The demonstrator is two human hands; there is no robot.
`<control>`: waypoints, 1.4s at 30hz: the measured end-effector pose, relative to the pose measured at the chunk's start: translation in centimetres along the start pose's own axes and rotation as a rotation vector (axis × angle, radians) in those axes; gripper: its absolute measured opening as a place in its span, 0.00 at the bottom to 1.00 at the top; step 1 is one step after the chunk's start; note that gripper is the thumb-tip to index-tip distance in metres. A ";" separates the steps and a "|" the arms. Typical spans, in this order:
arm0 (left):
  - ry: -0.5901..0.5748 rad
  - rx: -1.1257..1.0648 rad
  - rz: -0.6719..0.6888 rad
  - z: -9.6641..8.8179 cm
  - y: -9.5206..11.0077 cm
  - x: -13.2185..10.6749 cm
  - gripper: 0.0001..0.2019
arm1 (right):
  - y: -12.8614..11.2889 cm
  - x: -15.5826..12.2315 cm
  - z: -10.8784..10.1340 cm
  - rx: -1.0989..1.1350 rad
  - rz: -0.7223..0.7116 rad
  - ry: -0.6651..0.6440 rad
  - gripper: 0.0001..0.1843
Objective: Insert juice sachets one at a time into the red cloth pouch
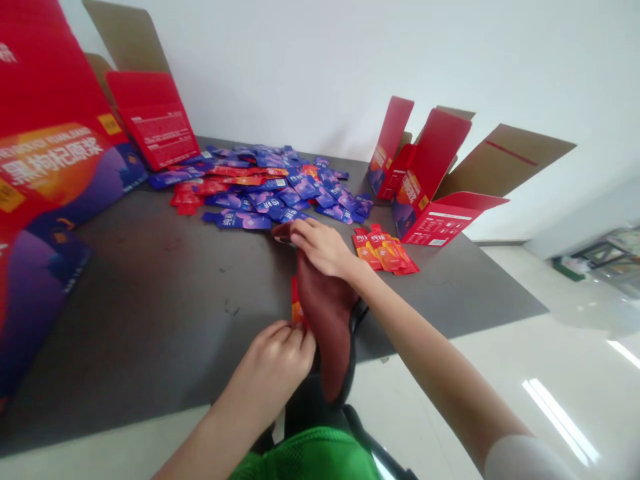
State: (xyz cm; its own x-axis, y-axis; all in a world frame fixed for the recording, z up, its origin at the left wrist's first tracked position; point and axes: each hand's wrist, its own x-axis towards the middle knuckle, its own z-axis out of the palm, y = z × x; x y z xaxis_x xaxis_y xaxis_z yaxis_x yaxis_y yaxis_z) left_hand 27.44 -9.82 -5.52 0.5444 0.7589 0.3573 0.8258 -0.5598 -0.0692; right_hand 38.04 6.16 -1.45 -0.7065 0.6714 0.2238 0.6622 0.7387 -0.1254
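My right hand (323,247) lies on the far end of a dark red cloth pouch (325,313), fingers curled over its opening. My left hand (280,360) is closed at the pouch's near left edge, pinching a red-orange sachet (296,308) that pokes up beside the pouch. A small stack of red-orange sachets (385,250) lies just right of my right hand. A big scatter of purple and red sachets (270,187) covers the dark grey mat (150,313) beyond the pouch.
An open red carton (430,187) with brown flaps stands at the back right. A large red and purple carton (50,173) stands at the left, its lid (155,117) raised. Green fabric (310,457) is at the bottom. White glossy floor lies to the right.
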 end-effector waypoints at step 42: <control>0.057 0.028 0.021 0.5 0.2 0.9 0.12 | 0.4 0.5 2.9 -0.176 0.007 -0.185 0.16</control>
State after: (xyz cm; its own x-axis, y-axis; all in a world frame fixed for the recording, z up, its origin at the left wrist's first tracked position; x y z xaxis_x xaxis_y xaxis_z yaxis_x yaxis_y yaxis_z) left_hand 28.16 -9.05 -5.67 0.5529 0.7266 0.4079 0.8186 -0.5651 -0.1031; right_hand 37.24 7.01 -4.14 -0.7246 0.6879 0.0406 0.6891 0.7231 0.0473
